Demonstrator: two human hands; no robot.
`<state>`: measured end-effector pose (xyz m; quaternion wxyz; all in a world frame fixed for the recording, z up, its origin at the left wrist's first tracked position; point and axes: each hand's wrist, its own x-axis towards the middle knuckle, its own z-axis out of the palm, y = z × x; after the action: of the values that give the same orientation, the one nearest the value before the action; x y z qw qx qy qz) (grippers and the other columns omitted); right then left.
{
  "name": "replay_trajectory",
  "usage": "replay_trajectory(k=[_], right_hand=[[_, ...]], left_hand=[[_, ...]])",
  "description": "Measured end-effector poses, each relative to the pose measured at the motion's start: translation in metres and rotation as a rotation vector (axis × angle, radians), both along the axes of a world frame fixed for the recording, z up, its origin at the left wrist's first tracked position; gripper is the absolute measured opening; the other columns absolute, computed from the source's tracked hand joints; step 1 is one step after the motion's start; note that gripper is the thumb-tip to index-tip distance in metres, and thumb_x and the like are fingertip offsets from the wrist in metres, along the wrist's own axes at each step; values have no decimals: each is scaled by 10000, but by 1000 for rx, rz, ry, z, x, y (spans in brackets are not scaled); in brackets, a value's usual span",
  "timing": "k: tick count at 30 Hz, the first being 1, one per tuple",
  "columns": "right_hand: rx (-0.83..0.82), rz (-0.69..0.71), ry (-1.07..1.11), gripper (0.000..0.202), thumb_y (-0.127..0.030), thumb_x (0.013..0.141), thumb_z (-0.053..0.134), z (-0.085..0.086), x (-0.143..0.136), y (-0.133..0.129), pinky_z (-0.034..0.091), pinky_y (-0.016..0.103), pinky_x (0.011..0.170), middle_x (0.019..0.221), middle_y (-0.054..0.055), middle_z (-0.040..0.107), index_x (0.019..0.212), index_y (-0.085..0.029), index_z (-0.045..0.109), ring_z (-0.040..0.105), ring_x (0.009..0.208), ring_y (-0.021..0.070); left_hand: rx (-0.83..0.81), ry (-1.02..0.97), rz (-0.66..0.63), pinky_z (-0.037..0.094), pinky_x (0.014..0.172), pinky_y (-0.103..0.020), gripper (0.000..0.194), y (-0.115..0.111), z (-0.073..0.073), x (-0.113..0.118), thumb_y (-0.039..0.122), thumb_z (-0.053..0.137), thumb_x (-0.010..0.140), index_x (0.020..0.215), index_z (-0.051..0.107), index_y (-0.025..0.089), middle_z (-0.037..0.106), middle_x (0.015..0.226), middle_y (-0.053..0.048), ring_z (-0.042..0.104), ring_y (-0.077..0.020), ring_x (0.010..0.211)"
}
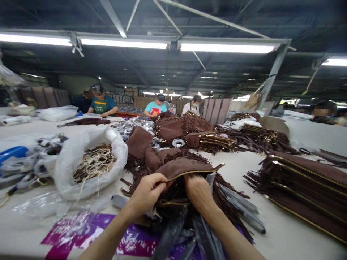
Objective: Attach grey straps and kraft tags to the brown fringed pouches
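A brown fringed bag (187,165) with a gold zipper lies open in front of me at the centre of the view. Its zipped edge is pinched between the thumb and fingers of my left hand (148,191), at the left end of the opening. My right hand (199,191) reaches into the opening, so its fingers are hidden inside the bag. Strips wrapped in grey plastic (203,234) hang below and to the right of the bag, among the dark fringe.
A white plastic sack (63,169) of cords stands at the left, by grey wrapped straps (20,169). Purple printed plastic (81,229) lies in front. Stacked brown bags (311,184) are at the right, more brown bags (184,126) behind. Several people work further back.
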<state>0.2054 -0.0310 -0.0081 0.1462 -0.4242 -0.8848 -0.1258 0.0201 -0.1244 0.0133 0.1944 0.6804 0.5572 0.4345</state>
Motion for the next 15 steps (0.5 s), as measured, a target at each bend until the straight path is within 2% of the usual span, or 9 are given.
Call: replay_trajectory(k=[2,5,7,10,12,15], right_hand=[[-11,69,-10,260,-96,925,478,-1,-4,-7,492,351,819,1037,155,706,1094,-132,672,649,962,279],[-22,124,-23,221,-170,929,532,5,-7,-14,476,404,888,1087,182,683,1069,-115,693,611,1036,317],[-15,133,-20,231,-171,926,540,12,-4,-16,463,431,927,1129,199,662,1088,-102,690,590,1072,332],[-2,161,19,259,-140,942,502,20,10,-27,445,393,988,1185,156,649,1149,-131,658,579,1109,286],[-42,216,145,272,-125,959,453,20,22,-40,468,348,955,1133,113,677,1147,-160,646,614,1056,242],[-210,301,404,248,-175,984,417,14,37,-64,509,283,770,918,57,718,1009,-193,663,671,845,195]], left_hand=[[-49,-26,-11,420,665,-234,187,3,-4,1,184,492,797,772,677,161,650,733,5,575,-152,719],[-60,-78,-30,420,662,-232,191,6,-4,4,187,488,769,770,677,151,638,719,9,564,-149,710],[-48,-102,-30,419,654,-228,187,6,0,4,196,493,770,776,675,151,636,719,13,560,-145,699],[-32,-107,-4,419,633,-219,183,3,10,1,223,500,789,779,672,160,634,713,18,552,-138,678],[-32,-120,17,428,631,-216,182,1,15,-4,242,508,784,770,670,162,638,710,15,559,-140,681],[-46,-177,24,443,608,-219,173,1,19,-8,267,522,754,752,659,162,635,689,10,566,-146,661]])
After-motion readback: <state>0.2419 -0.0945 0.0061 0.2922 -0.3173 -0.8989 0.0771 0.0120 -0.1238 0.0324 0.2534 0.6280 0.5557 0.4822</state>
